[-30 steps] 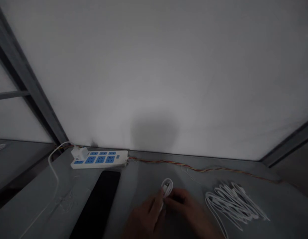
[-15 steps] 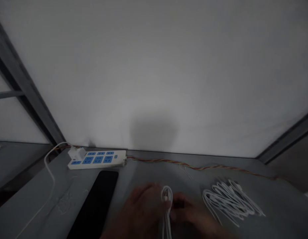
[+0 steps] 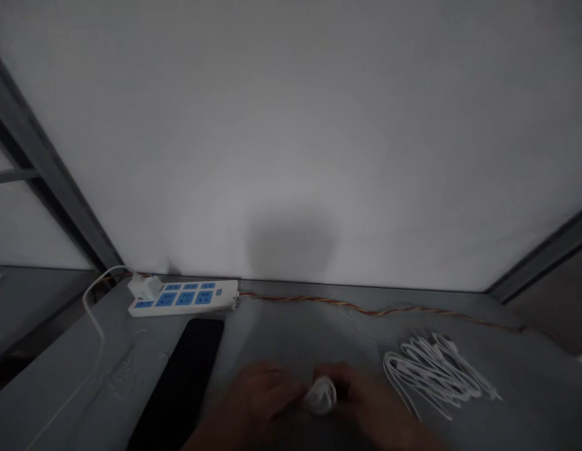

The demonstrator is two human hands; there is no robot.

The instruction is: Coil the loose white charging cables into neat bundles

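A bundled white cable [image 3: 321, 396] is held between my two hands at the bottom middle, its looped end facing away from me. My right hand [image 3: 363, 401] is closed around the bundle from the right. My left hand [image 3: 262, 401] is closed, its fingertips pinched at the left side of the same bundle; blur and dim light hide exactly what they grip. Right of my hands lies a pile of white cables [image 3: 436, 376] on the grey table [image 3: 291, 332]. A black phone-like slab [image 3: 182, 382] rests left of my left hand.
A white power strip [image 3: 185, 298] with blue sockets stands by the wall, a white charger [image 3: 144, 287] plugged in. From it a white cord [image 3: 96, 326] runs toward the front left. Twisted red-yellow wires [image 3: 319, 300] cross the table's back. Clear plastic scraps [image 3: 121, 376] lie at left.
The cable bundle has tipped so its loop now faces away from me; before, it stood lengthwise in view. My left hand has drawn slightly back, and its fingers have moved to the bundle's side.
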